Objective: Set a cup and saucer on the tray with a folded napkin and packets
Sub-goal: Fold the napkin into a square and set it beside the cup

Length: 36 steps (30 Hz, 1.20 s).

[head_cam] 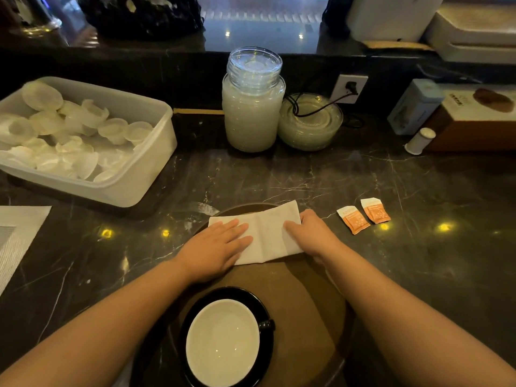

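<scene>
Head view, downward (close), over counter (363,177)

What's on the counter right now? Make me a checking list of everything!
Surface: dark marble counter, with light reflections.
Job's things: cup on black saucer, on the brown tray; white napkin at the tray's far side; two orange packets off the tray, on the counter.
Clutter: tub of plastic lids, jar, glass dishes, boxes.
Grippers: left hand and right hand flat on the napkin.
Cables: black cord plugged into the wall socket.
Surroundings: placemat.
</scene>
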Motion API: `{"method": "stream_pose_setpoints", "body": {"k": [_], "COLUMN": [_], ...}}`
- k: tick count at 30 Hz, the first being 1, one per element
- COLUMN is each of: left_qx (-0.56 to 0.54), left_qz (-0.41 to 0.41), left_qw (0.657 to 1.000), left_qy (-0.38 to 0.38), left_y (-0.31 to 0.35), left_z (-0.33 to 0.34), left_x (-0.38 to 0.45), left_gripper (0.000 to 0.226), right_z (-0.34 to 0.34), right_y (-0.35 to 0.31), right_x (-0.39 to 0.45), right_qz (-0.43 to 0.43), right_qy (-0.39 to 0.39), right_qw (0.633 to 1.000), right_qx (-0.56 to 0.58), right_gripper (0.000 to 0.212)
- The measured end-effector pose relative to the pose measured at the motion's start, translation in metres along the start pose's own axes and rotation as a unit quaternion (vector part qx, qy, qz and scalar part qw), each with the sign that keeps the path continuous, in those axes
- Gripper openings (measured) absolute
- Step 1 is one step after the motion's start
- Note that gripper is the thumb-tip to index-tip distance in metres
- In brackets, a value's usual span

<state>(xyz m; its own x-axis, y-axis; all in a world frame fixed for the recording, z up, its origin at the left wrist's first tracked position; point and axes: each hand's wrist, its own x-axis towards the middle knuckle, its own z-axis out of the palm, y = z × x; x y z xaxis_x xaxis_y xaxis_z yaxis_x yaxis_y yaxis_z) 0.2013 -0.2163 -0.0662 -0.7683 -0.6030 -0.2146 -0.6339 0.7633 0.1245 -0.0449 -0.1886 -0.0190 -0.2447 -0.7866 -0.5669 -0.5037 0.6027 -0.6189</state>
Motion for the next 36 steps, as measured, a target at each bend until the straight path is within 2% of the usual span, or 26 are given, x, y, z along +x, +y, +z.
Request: {"method": "stream_pose_setpoints", "body": {"k": [4, 7, 12, 16, 19, 23, 27, 32, 36], "left_qx": [-0.008, -0.022, -0.15, -0.114, -0.071, -0.058, -0.072, -0.136, -0.237], "left_qz": [-0.006, 0.001, 0.006, 0.029, 0.018, -0.023, -0.028, -0.075, -0.1], "left_qw": [1.0, 1.0, 0.987, 0.99, 0.995, 0.997, 0.995, 0.985, 0.963], "left_qy": [0.0, 0.012, 0.05, 0.072, 0.069, 0.042, 0.066, 0.078, 0.084], "left_y": [0.001, 0.003, 0.01, 0.015, 0.019, 0.021, 0.016, 0.01, 0.001], "left_z": [-0.001, -0.005, -0.024, -0.028, -0.027, -0.022, -0.017, -0.015, -0.02], "left_x": [-0.001, -0.002, -0.005, 0.002, 0.014, 0.024, 0.021, 0.014, 0.007], "left_gripper": [0.052, 0.051, 0.044, 0.041, 0.041, 0.04, 0.037, 0.035, 0.028], "right_z": [-0.007, -0.014, -0.053, -0.091, -0.099, -0.074, -0.024, 0.025, 0.046], "right_y": [0.0, 0.004, 0.005, -0.008, -0.026, -0.041, -0.024, 0.004, 0.009], "right_x": [-0.004, -0.005, 0.001, 0.011, 0.017, 0.009, -0.016, -0.035, -0.034], "right_qz": [0.068, 0.064, -0.033, -0.1, -0.146, -0.23, -0.297, -0.302, -0.307], "right_qy": [-0.05, -0.073, -0.064, -0.046, -0.01, 0.064, 0.121, 0.148, 0.143], "right_qw": [0.992, 0.992, 0.997, 0.973, 0.957, 0.919, 0.885, 0.884, 0.878], "right_qx": [0.099, 0.082, -0.042, -0.201, -0.251, -0.315, -0.338, -0.324, -0.338], "right_gripper": [0.036, 0.027, 0.01, 0.006, 0.004, 0.007, 0.018, 0.027, 0.03]}}
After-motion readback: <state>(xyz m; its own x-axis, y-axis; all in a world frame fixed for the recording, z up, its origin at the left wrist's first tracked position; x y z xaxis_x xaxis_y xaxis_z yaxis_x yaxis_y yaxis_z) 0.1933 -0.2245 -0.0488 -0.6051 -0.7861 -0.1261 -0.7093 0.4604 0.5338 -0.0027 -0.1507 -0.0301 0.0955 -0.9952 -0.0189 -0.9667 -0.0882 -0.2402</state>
